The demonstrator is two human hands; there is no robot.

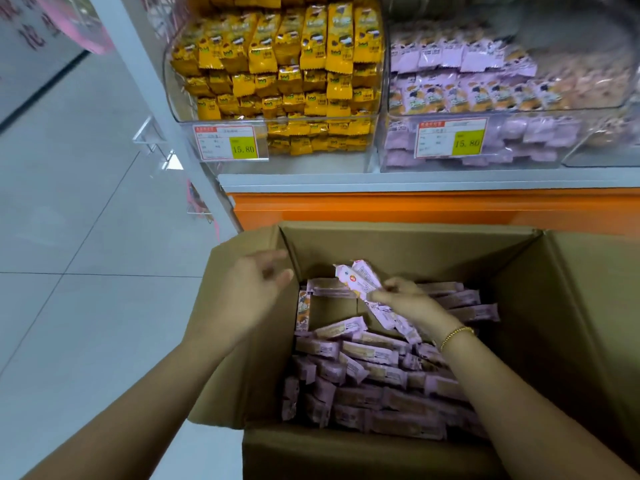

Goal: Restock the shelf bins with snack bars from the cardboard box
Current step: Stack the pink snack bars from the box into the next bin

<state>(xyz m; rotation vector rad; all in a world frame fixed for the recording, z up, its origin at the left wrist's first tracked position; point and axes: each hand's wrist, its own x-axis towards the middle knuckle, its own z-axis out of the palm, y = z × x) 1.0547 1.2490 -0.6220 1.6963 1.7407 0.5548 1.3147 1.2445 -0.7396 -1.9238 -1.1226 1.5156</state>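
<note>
Two clear bins (304, 164) above cardboard box (398, 247)

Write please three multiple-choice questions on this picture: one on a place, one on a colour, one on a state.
1. The bin of yellow packets stands where from the bin of pink packets? A. left B. right C. beneath
2. What colour are the snack bars in the cardboard box? A. green B. blue C. pink
3. The right hand is: A. open, empty B. gripping a bunch of bars C. resting on a flap
Answers: 1 A, the yellow bin stands left. 2 C, the wrappers are pale pink. 3 B, it holds several bars.
</note>
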